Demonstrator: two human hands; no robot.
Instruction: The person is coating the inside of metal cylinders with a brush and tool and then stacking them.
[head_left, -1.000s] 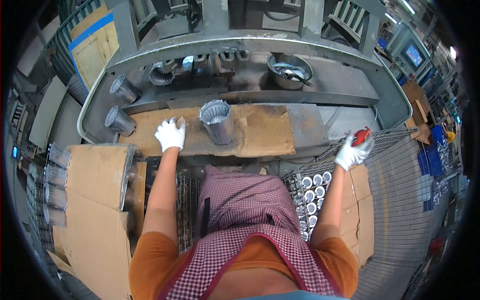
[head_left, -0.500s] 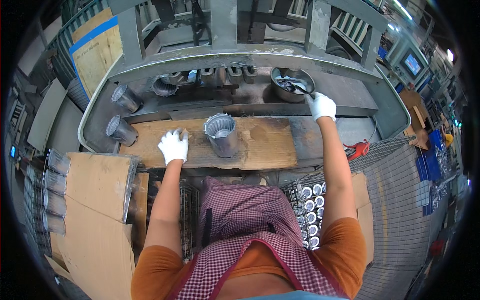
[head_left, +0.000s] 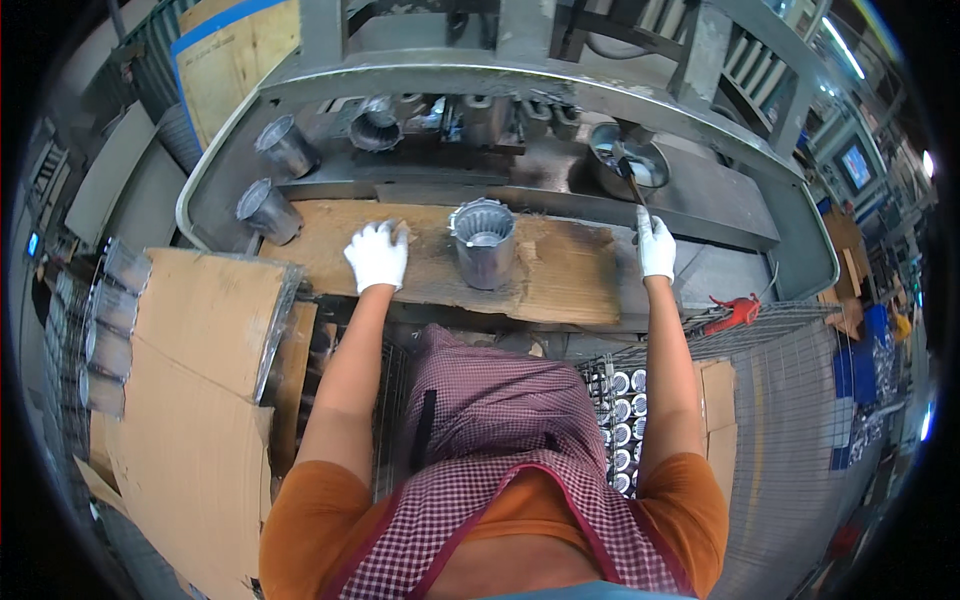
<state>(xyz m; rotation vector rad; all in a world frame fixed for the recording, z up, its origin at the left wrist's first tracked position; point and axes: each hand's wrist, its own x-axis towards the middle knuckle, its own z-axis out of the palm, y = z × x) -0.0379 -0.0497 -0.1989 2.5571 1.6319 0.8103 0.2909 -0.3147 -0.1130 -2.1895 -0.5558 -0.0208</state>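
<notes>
My right hand point(head_left: 656, 247), in a white glove, is closed on the thin handle of a brush point(head_left: 629, 172). The brush's dark head is over a round metal bowl point(head_left: 604, 178) that holds whitish liquid. My left hand point(head_left: 378, 256), also gloved, lies on a worn wooden board point(head_left: 570, 270) with its fingers apart and nothing visible in them. Between my hands a grey metal cup with a ribbed inside point(head_left: 485, 250) stands upright on the board, touched by neither hand.
Two similar cups point(head_left: 287, 147) lie tilted at the left, another point(head_left: 376, 128) farther back. A machine frame point(head_left: 520, 75) spans the far side. Cardboard point(head_left: 190, 350) covers a crate at left. Several white-rimmed parts point(head_left: 622, 408) fill a wire basket at right, near a red-handled tool point(head_left: 735, 313).
My right hand has drawn back toward me from the bowl, lifting the brush so its handle and head now show. My left hand stays on the board. The whole view has shifted.
</notes>
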